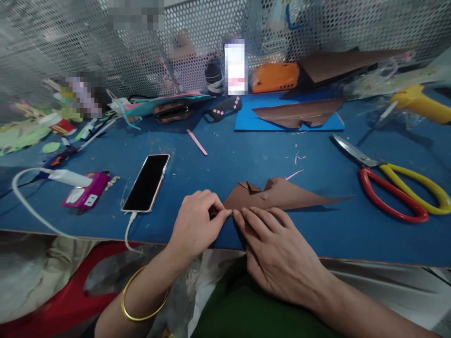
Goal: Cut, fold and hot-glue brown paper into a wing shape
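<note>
A piece of brown paper (282, 195), cut to a long point at its right end and creased near the top, lies by the table's front edge. My left hand (199, 220) pinches its lower left edge between thumb and curled fingers. Beside it, my right hand (278, 253) presses its fingertips along the paper's near edge, the fingers close together and the thumb mostly hidden under the hand. The fingertips of both hands almost meet. Thin pink paper scraps (295, 174) lie just beyond the brown piece.
Scissors with red and yellow handles (394, 180) lie open at right, below a yellow glue gun (419, 103). A charging phone (147, 183) and a purple power socket (88, 190) are at left. Behind, another brown cutout (299, 114) rests on blue card (246, 119).
</note>
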### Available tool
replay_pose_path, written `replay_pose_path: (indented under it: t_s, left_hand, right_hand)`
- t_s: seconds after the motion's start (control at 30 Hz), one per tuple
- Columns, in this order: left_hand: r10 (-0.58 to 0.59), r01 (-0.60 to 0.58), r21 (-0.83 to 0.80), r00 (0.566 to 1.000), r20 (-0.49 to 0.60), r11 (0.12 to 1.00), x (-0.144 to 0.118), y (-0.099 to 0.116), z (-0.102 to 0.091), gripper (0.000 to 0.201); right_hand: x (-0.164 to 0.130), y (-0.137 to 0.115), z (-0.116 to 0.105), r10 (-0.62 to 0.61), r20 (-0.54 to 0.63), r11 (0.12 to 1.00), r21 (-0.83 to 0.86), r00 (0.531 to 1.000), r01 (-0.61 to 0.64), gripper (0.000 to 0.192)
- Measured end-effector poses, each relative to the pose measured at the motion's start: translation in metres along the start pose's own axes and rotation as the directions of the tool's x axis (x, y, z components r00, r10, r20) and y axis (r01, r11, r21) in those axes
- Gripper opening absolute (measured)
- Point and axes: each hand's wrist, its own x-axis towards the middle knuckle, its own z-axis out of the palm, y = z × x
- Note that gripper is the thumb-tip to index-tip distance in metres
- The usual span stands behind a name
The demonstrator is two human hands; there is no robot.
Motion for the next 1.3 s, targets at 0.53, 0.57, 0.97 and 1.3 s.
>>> replay_pose_path:
  t_s: [0.53,0.57,0.97,1.3]
  left_hand:
    - [0.003,0.002,0.082,0.998,-0.063,0.997,-0.003,-0.021,-0.006,0.022]
    - [0.011,-0.005,0.085,0.998,-0.067,0.996,-0.004,-0.022,-0.006,0.023]
    - [0.445,-0.344,0.365,0.863,-0.240,0.865,-0.045,0.002,0.026,0.028]
    - [0.356,-0.180,0.528,0.900,-0.252,0.830,-0.055,0.019,0.035,0.037]
  right_hand:
    - [-0.001,0.001,0.000,-0.018,-0.008,1.000,-0.010,1.000,0.018,0.056]
    - [-0.001,0.001,0.000,-0.017,-0.008,1.000,-0.011,1.000,0.017,0.056]
    - [0.000,0.001,0.000,-0.011,-0.011,1.000,-0.011,1.000,0.011,0.052]
    - [-0.002,0.003,0.001,-0.013,-0.012,1.000,-0.007,1.000,0.012,0.051]
